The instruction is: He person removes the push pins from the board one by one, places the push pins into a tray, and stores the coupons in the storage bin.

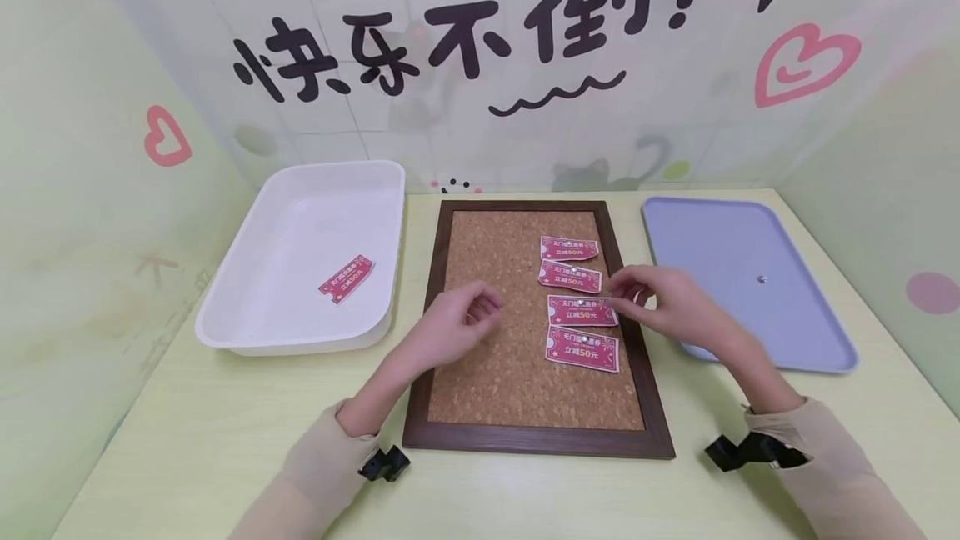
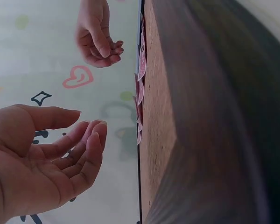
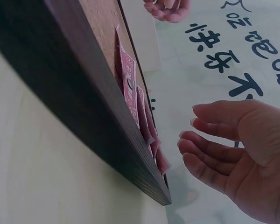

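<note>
A brown-framed cork board lies on the table. Several pink coupons run in a column along its right side, each with a small pin head near its upper edge. Over the left half of the board hovers my left hand, fingers loosely bent and holding nothing. My right hand hangs over the right frame edge beside the coupons; its fingers are gently curved, and the right wrist view shows nothing between them. In that view the coupons stand slightly off the cork at their edges.
To the left stands a white tray with one pink coupon in it. A blue tray on the right holds a single small pin. Printed walls close off the back and sides of the table.
</note>
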The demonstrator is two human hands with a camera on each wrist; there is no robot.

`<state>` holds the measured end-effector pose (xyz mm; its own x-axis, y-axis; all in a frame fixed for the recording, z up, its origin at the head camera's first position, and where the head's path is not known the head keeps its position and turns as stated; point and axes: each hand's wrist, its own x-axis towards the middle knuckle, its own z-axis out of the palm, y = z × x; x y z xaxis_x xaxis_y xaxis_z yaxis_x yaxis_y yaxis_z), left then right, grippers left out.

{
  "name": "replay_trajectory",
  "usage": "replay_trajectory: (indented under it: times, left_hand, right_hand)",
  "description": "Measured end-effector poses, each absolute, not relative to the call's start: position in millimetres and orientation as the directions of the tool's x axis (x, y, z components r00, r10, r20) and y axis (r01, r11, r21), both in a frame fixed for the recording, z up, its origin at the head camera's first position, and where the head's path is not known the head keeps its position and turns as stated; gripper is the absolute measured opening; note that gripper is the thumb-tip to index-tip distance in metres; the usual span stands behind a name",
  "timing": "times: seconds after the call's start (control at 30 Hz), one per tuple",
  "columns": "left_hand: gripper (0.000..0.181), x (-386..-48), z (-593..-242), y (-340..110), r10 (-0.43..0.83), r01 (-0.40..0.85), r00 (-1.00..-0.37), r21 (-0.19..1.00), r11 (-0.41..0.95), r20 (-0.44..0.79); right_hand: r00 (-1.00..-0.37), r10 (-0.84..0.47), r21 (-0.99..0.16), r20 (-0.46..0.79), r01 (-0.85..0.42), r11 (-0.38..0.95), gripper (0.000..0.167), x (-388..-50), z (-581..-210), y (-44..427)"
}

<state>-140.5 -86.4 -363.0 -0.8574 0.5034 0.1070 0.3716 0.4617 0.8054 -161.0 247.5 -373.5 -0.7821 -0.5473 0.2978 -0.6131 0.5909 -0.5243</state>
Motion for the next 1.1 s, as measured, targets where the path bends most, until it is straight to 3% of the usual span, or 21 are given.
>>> replay_trajectory:
  times: [0.23, 0.57, 1.1]
  left_hand:
    - [0.017, -139, -368, -67, 0.524, 0.360, -0.849, 0.800, 0.481, 0.067]
    - [0.018, -139, -376, -45, 0.550, 0.329, -0.835, 0.795, 0.509, -0.006]
    - [0.023, -144, -383, -24, 0.558, 0.280, -0.821, 0.766, 0.579, -0.122]
  right_hand:
    - [-0.754, -0.627, -0.599, 0.196, -0.599, 0.532, 0.016, -157, -380, 238]
    - [-0.684, -0.719, -0.611, 0.122, -0.623, 0.489, 0.012, -159, -389, 231]
    - [-0.699, -0.714, -0.588, 0.040, -0.594, 0.549, 0.006, -163, -392, 225]
